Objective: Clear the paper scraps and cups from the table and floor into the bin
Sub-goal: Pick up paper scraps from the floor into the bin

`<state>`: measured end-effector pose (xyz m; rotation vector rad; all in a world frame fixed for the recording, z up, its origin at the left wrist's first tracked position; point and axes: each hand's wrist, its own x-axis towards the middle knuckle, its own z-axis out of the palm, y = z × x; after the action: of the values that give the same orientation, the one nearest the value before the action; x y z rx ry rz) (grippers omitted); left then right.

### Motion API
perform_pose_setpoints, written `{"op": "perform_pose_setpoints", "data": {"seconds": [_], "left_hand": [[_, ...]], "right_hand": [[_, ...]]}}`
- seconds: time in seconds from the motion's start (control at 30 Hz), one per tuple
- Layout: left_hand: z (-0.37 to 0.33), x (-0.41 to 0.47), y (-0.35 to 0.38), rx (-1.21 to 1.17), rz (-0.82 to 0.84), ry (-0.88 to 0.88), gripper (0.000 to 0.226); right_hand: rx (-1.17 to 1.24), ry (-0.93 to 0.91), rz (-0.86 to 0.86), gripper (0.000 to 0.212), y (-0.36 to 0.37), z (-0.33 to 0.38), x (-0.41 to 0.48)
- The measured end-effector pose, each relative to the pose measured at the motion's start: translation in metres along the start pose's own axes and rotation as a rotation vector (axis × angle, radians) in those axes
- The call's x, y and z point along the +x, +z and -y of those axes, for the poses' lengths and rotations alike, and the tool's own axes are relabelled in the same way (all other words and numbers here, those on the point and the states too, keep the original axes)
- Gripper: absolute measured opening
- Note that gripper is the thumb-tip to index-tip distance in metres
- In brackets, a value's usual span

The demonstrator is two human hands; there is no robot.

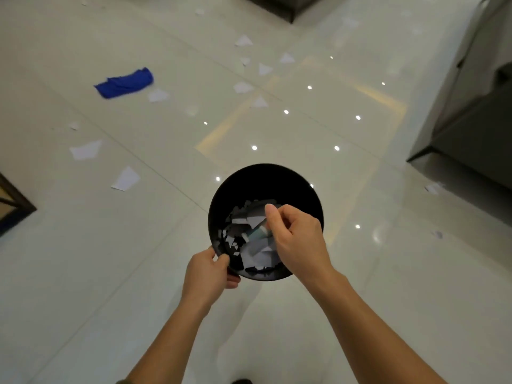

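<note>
A round black bin hangs over the glossy tiled floor. My left hand grips its near rim, thumb inside. White paper scraps and a pale green piece, perhaps a cup, lie inside. My right hand hovers over the bin's mouth with curled fingers and thumb raised; nothing shows in it. Several more white scraps lie on the floor, among them a scrap at the left, a larger scrap beyond it, and a scattered group further off.
A blue cloth lies on the floor at the far left. Dark grey furniture stands along the right, with small scraps near its foot. A dark-framed table corner juts in at the left edge. Another dark block is at the top.
</note>
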<state>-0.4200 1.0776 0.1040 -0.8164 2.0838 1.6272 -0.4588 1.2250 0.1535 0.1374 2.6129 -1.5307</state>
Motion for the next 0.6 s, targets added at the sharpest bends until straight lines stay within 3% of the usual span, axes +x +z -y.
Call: {"op": "perform_pose_setpoints", "data": {"seconds": [0.43,0.6], "left_hand": [[-0.034,0.128,-0.137,-0.363,-0.390,-0.310,0.020],[-0.047,0.173,-0.177,-0.531,-0.535,-0.329,0.020]], "right_hand": [[0.000,-0.198,0.364,0.046,0.138,0.117,0.194],[-0.041,-0.265,0.478,0.045,0.188,0.160,0.255]]}}
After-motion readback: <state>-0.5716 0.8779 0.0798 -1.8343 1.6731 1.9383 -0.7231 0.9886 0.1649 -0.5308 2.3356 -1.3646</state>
